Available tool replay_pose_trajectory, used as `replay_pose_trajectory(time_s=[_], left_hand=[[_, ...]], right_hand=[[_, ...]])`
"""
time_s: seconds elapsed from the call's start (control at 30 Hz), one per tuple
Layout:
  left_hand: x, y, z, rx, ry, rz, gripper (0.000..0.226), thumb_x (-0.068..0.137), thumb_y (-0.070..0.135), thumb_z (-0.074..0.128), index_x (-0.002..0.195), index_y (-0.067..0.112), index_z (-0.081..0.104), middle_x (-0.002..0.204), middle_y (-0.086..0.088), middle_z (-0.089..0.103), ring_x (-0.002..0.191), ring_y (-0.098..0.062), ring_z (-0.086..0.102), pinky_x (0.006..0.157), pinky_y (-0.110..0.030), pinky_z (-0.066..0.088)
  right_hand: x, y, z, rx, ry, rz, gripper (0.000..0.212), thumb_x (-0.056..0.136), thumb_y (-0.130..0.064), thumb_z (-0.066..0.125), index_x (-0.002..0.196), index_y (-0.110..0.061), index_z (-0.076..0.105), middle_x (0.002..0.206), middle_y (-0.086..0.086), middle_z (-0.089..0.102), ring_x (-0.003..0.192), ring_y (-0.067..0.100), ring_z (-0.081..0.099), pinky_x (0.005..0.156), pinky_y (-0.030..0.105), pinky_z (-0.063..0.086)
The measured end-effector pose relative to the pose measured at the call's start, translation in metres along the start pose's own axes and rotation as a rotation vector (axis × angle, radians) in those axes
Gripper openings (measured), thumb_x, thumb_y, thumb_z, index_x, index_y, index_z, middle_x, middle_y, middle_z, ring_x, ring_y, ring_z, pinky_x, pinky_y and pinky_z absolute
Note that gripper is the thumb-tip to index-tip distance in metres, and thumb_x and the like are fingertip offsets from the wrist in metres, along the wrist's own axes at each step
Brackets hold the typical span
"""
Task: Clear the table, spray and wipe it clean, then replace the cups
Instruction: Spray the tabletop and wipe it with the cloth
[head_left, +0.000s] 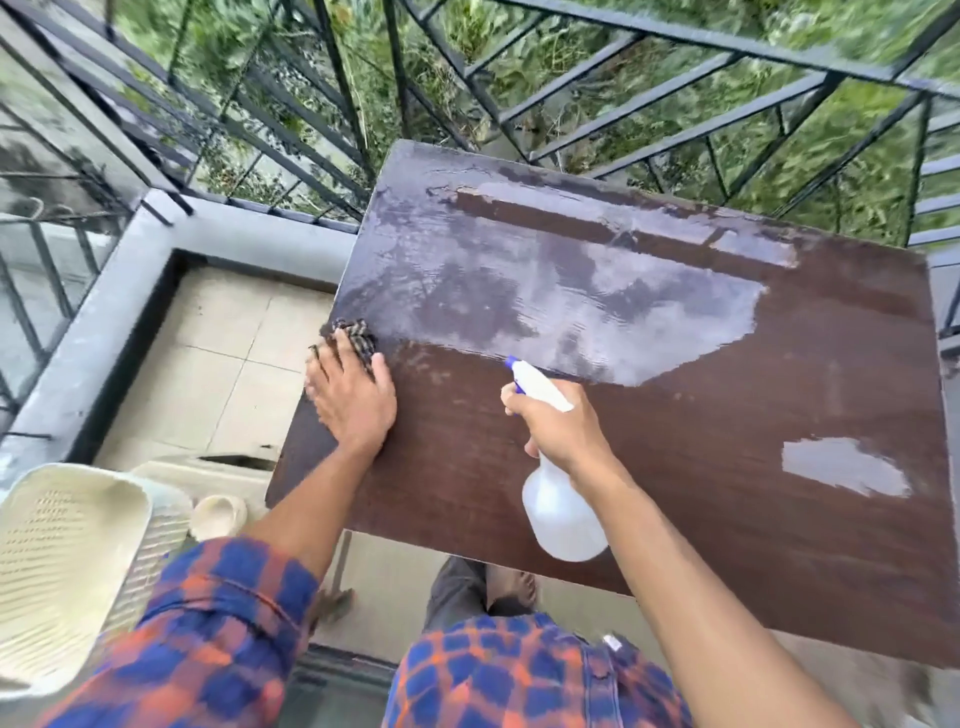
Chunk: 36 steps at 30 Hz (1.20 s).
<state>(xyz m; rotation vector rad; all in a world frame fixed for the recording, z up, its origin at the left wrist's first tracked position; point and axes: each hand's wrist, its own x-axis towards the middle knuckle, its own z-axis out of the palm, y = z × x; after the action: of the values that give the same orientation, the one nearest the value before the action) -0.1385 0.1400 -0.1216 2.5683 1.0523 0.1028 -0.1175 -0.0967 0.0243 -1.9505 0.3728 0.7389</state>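
Between the left hand (353, 400) and the right hand (563, 434), the table (727, 519) top gives open passage, as does the wide wet stretch ahead of both hands. The spray bottle (563, 514) hangs below the right hand. A railing (779, 57) closes off the far edge. A plastic chair (67, 561) stands behind and left of the left hand.

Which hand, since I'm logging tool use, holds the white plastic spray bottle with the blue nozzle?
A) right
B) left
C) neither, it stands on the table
A: the right hand grips the white plastic spray bottle by its neck; the left hand presses a dark checked cloth on the brown wooden table.
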Motion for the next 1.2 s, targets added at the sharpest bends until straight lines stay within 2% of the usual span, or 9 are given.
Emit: replay_pose_trajectory(time_s=[0.1,0.17,0.4,0.53,0.73,0.87,1.0,1.13,1.2], left_hand=[[-0.028,0.026,0.007,-0.036,0.02,-0.092,0.065,0.101,0.04,0.045,0.156,0.009,0.029,0.162,-0.02,0.027,0.149,-0.039,0.023,0.122,-0.055,0.017],[-0.045,0.045,0.013,-0.026,-0.017,-0.052,0.066,0.1,0.04,0.045,0.156,0.01,0.029,0.163,-0.018,0.026,0.15,-0.037,0.022,0.123,-0.054,0.015],[-0.134,0.108,0.041,0.091,-0.28,0.516,0.066,0.1,0.046,0.04,0.159,0.021,0.022,0.167,-0.009,0.018,0.154,-0.029,0.014,0.122,-0.051,0.017],[-0.178,0.123,0.052,0.134,-0.419,0.882,0.067,0.1,0.046,0.041,0.16,0.023,0.023,0.167,-0.009,0.019,0.154,-0.029,0.015,0.123,-0.051,0.015],[-0.194,0.086,0.043,0.101,-0.402,1.126,0.061,0.099,0.048,0.049,0.154,0.024,0.04,0.162,-0.007,0.033,0.15,-0.027,0.029,0.122,-0.047,0.022],[-0.175,0.043,0.026,0.037,-0.316,1.043,0.059,0.094,0.044,0.055,0.149,0.023,0.048,0.158,-0.007,0.041,0.147,-0.026,0.036,0.12,-0.046,0.029],[-0.139,-0.007,0.004,0.081,-0.235,0.805,0.061,0.096,0.042,0.053,0.152,0.021,0.043,0.16,-0.009,0.037,0.149,-0.028,0.032,0.12,-0.047,0.027],[-0.091,-0.062,-0.021,0.128,-0.199,0.544,0.065,0.096,0.044,0.042,0.155,0.018,0.035,0.163,-0.013,0.03,0.151,-0.033,0.024,0.122,-0.049,0.022],[-0.079,-0.084,-0.029,0.09,-0.194,0.398,0.067,0.096,0.046,0.038,0.157,0.017,0.032,0.164,-0.014,0.026,0.152,-0.033,0.02,0.124,-0.049,0.018]], right_hand=[[-0.009,0.018,-0.012,0.012,0.018,-0.008,0.02,0.079,-0.03,0.067,0.086,-0.012,0.073,0.064,-0.005,0.056,0.049,0.019,0.052,0.041,0.014,0.041],[-0.014,0.03,-0.021,0.02,0.039,0.001,0.017,0.08,-0.027,0.068,0.085,-0.011,0.074,0.062,-0.004,0.055,0.051,0.021,0.053,0.041,0.014,0.041],[-0.043,0.086,-0.065,0.066,0.107,0.057,0.013,0.083,-0.023,0.069,0.085,-0.011,0.073,0.078,-0.001,0.064,0.059,0.022,0.052,0.04,0.013,0.041],[-0.058,0.115,-0.079,0.071,0.147,0.093,0.008,0.085,-0.02,0.07,0.08,-0.015,0.074,0.071,0.003,0.062,0.055,0.022,0.051,0.038,0.013,0.039],[-0.073,0.14,-0.069,0.061,0.128,0.118,0.011,0.086,-0.015,0.07,0.076,-0.017,0.072,0.067,0.007,0.059,0.056,0.023,0.052,0.036,0.013,0.037],[-0.078,0.141,-0.044,0.04,0.079,0.119,0.007,0.086,-0.022,0.071,0.081,-0.018,0.075,0.073,0.002,0.065,0.053,0.019,0.055,0.043,0.015,0.042],[-0.079,0.129,-0.013,0.012,0.027,0.115,0.031,0.075,-0.036,0.066,0.086,-0.008,0.071,0.058,-0.005,0.052,0.047,0.014,0.047,0.06,0.033,0.045],[-0.08,0.108,0.029,-0.055,-0.014,0.052,0.04,0.073,-0.039,0.061,0.087,-0.002,0.065,0.067,0.0,0.049,0.063,0.018,0.045,0.063,0.037,0.045],[-0.081,0.1,0.047,-0.058,-0.021,0.047,0.037,0.072,-0.039,0.061,0.085,-0.005,0.066,0.064,-0.002,0.05,0.058,0.016,0.047,0.06,0.037,0.047]])
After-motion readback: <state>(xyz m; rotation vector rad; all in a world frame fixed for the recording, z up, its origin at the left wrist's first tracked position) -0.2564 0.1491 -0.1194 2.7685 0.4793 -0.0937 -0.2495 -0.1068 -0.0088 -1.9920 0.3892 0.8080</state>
